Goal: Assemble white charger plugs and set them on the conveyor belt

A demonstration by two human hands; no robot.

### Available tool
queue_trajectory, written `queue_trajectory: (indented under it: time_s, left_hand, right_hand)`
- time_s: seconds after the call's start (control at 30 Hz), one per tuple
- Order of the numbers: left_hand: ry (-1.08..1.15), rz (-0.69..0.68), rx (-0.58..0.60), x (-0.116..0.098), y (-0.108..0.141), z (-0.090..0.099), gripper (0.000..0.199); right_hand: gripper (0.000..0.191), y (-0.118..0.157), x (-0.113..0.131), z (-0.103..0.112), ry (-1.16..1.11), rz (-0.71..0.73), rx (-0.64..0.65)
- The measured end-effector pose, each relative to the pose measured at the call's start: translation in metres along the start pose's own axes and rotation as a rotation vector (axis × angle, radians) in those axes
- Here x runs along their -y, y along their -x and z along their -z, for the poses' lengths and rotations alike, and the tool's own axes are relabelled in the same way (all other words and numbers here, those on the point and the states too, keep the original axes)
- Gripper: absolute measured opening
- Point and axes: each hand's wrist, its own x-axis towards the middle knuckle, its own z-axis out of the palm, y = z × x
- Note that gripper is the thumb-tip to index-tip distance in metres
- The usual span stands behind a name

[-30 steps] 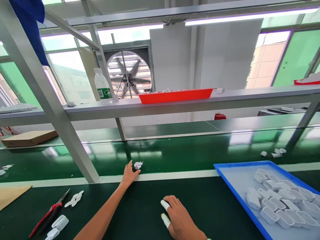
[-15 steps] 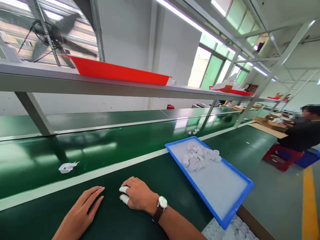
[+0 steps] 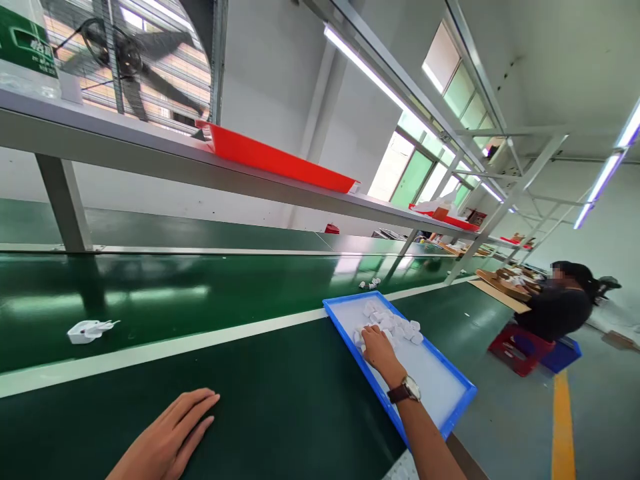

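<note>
My left hand (image 3: 173, 433) lies nearly flat above the dark green worktop (image 3: 280, 380), fingers stretched out, with nothing in it. Over to the right, my right hand (image 3: 381, 352) reaches into a blue-rimmed tray (image 3: 440, 380) and touches a heap of small white plastic pieces (image 3: 400, 327). Its fingertips blend into the heap, so whether they grip a piece is hidden. A brown-strapped watch is on that wrist. On the glossy green belt at the left lies a white plastic part (image 3: 91, 331) with thin prongs.
A pale strip (image 3: 210, 343) divides the worktop from the belt. Several white bits (image 3: 370, 284) lie on the belt behind the tray. Above runs a shelf (image 3: 150, 157) bearing a red tray (image 3: 280, 160). A seated person (image 3: 565, 303) works at the far right.
My right hand has moved right, from over the worktop beside my left hand into the tray. My left hand has hardly moved. The view has tilted and shifted slightly.
</note>
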Motion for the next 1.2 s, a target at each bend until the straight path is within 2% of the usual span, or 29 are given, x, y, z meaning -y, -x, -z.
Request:
queue_trajectory:
  time_s: [0.1,0.17,0.23,0.33,0.43,0.57,0.63,0.7,0.77,0.83,0.9,1.03,1.13,1.2]
  left_hand:
    - [0.059,0.008,0.021,-0.006,0.001,0.000,0.038]
    - [0.108,0.050,0.014,-0.012,-0.001,0.003,0.037]
    - [0.166,0.116,0.016,-0.019,-0.005,0.007,0.036]
    - [0.262,0.211,0.062,-0.028,-0.010,0.011,0.034]
    - [0.324,0.273,0.107,-0.025,-0.010,0.015,0.031]
    - [0.340,0.385,0.067,-0.010,-0.006,0.019,0.031]
    - [0.356,0.445,0.054,-0.005,-0.006,0.019,0.031]
    - [0.371,0.469,0.061,-0.004,-0.007,0.017,0.031]
    - [0.381,0.474,0.076,-0.005,-0.008,0.015,0.032]
    - [0.396,0.485,0.091,-0.006,-0.008,0.015,0.033]
    - [0.418,0.500,0.096,-0.007,-0.008,0.017,0.034]
    - [0.454,0.497,0.107,-0.011,-0.008,0.022,0.042]
    - [0.487,0.466,0.075,-0.019,-0.011,0.024,0.061]
    - [0.506,0.414,0.025,-0.025,-0.014,0.026,0.058]
  right_hand:
    - [0.033,-0.003,-0.009,0.005,-0.028,-0.011,0.000]
    - [0.034,-0.005,-0.003,0.009,-0.069,0.004,-0.027]
    - [0.040,-0.009,0.015,0.012,-0.130,0.054,-0.059]
    - [0.048,-0.014,0.056,0.007,-0.237,0.199,-0.075]
    - [0.047,-0.021,0.091,-0.002,-0.316,0.299,-0.067]
    - [0.042,-0.027,0.102,-0.010,-0.377,0.301,-0.044]
    - [0.042,-0.023,0.104,-0.013,-0.409,0.320,-0.012]
    - [0.050,-0.016,0.112,-0.018,-0.501,0.365,0.079]
    - [0.065,-0.010,0.128,-0.023,-0.625,0.415,0.201]
    - [0.075,-0.008,0.151,-0.029,-0.723,0.450,0.261]
    - [0.069,-0.011,0.176,-0.032,-0.766,0.470,0.228]
    - [0.036,-0.010,0.220,-0.030,-0.836,0.529,0.186]
    - [0.043,0.007,0.244,-0.027,-1.027,0.553,0.274]
    - [0.051,0.020,0.253,-0.026,-1.190,0.583,0.378]
